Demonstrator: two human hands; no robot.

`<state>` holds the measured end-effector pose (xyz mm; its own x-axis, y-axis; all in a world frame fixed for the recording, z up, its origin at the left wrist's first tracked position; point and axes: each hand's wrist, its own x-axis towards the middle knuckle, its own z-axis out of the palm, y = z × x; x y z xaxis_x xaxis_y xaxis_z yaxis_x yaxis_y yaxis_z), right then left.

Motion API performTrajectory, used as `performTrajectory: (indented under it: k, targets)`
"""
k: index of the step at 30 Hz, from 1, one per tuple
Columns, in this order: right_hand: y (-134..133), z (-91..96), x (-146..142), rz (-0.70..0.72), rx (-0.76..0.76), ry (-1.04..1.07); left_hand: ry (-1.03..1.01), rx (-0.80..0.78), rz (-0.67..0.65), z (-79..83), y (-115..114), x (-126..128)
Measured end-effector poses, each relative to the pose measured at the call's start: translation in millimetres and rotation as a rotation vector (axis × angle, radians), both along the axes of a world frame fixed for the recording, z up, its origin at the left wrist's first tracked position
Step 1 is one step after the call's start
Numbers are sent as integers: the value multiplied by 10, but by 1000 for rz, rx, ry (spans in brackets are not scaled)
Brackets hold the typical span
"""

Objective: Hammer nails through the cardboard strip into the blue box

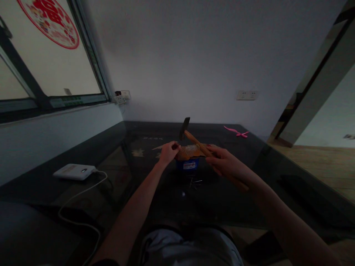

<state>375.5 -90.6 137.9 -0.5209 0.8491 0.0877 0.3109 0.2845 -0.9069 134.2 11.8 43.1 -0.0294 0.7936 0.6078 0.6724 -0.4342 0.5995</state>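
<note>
Hammer (pixel 195 140) clenched in right hand (pixel 222 160); left hand (pixel 168 153) at brown covering (pixel 183 153) on blue container (pixel 180 165), finger grip cannot be told. Loose nails (pixel 195 181) judged unused; finished work not discerned.

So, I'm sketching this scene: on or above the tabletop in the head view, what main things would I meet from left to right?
White device → pale patch → left hand → blue tub → right hand.
</note>
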Motion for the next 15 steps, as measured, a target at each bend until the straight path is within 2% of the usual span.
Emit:
performTrajectory:
  k: [8,15]
  targets:
    - [26,-56,-4,22,-64,-37,23,-7,-2,25,-11,-1]
    - [10,-14,7,-4,36,-9,0,-15,-12,31,-29,13]
